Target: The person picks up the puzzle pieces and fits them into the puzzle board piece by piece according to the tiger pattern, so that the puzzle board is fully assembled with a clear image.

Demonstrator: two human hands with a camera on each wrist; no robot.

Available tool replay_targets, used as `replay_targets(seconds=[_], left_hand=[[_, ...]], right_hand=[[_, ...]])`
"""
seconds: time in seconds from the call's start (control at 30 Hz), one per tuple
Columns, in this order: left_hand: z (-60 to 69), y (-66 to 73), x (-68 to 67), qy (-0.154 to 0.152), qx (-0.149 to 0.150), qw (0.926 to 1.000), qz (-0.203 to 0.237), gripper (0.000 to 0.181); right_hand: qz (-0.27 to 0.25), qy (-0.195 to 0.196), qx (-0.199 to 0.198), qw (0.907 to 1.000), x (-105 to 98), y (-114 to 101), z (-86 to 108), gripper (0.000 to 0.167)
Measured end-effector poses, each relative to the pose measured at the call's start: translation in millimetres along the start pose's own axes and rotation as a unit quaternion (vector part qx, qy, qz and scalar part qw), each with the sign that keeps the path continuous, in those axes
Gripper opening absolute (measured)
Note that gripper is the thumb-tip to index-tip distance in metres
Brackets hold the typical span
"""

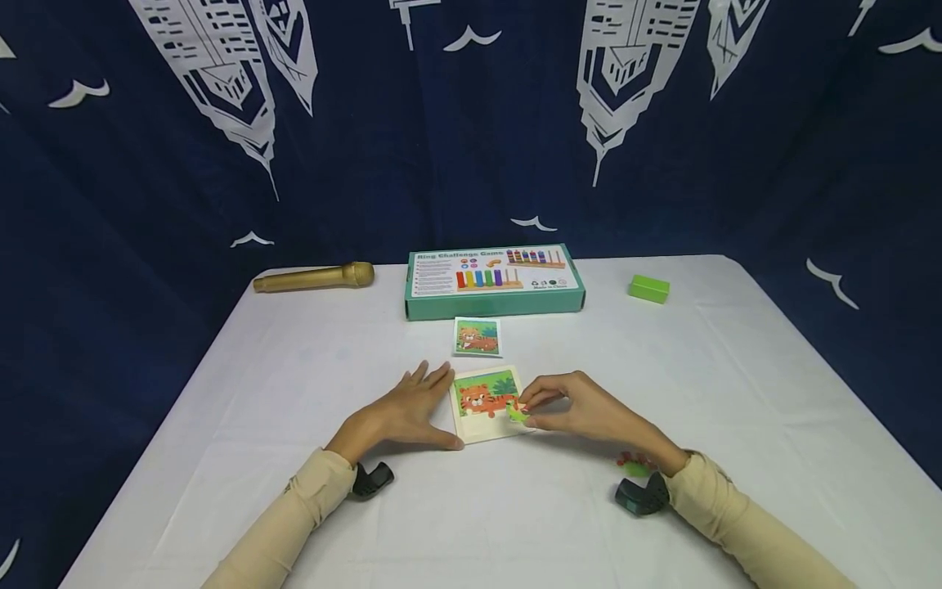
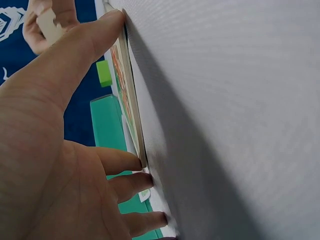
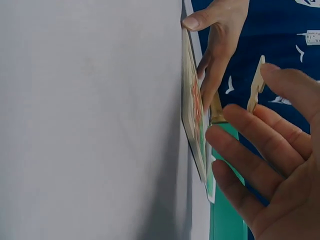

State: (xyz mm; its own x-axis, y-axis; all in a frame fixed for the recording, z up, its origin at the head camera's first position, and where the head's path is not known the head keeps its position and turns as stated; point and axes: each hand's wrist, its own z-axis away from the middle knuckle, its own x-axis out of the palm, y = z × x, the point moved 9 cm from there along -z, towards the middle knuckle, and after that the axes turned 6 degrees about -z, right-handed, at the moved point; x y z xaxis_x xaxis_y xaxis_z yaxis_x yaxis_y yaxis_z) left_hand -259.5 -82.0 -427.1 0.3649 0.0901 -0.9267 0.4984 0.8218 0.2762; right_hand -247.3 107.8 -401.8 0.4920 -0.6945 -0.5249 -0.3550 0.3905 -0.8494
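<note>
A square wooden tiger puzzle board (image 1: pixel 480 429) lies flat on the table, its lower right part bare. My left hand (image 1: pixel 408 415) rests at its left side, fingers spread, the thumb touching its near left corner. Over the board's right part, my right hand (image 1: pixel 581 406) pinches a small puzzle piece (image 1: pixel 518 413), green and red on its face. In the right wrist view this piece (image 3: pixel 256 87) shows its pale wood edge and stands clear of the board. Beside my right wrist lies another puzzle piece (image 1: pixel 634 466), red and green, partly hidden.
Behind the board lies a small tiger picture card (image 1: pixel 477 337). Farther back is a teal game box (image 1: pixel 495 306), with a gold microphone-shaped object (image 1: pixel 315 277) to its left and a green block (image 1: pixel 649 288) to its right. White cloth covers the table (image 1: pixel 743 393).
</note>
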Motion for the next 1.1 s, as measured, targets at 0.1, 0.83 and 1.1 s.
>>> replay_targets(seconds=[0.1, 0.83, 1.1], left_hand=[[0.3, -0.2, -0.3, 0.0, 0.001, 1.0, 0.001, 0.111], [-0.1, -0.4, -0.1, -0.001, 0.0, 1.0, 0.003, 0.11], [-0.4, -1.0, 0.0, 0.0, 0.0, 1.0, -0.004, 0.11]], right_hand=[[-0.021, 0.009, -0.006, 0.9997, 2.7, -1.0, -7.7, 0.026], [0.082, 0.004, -0.057, 0.995, 34.6, -20.4, -36.6, 0.022], [0.103, -0.012, -0.048, 0.9935, 43.1, -21.7, -40.9, 0.022]])
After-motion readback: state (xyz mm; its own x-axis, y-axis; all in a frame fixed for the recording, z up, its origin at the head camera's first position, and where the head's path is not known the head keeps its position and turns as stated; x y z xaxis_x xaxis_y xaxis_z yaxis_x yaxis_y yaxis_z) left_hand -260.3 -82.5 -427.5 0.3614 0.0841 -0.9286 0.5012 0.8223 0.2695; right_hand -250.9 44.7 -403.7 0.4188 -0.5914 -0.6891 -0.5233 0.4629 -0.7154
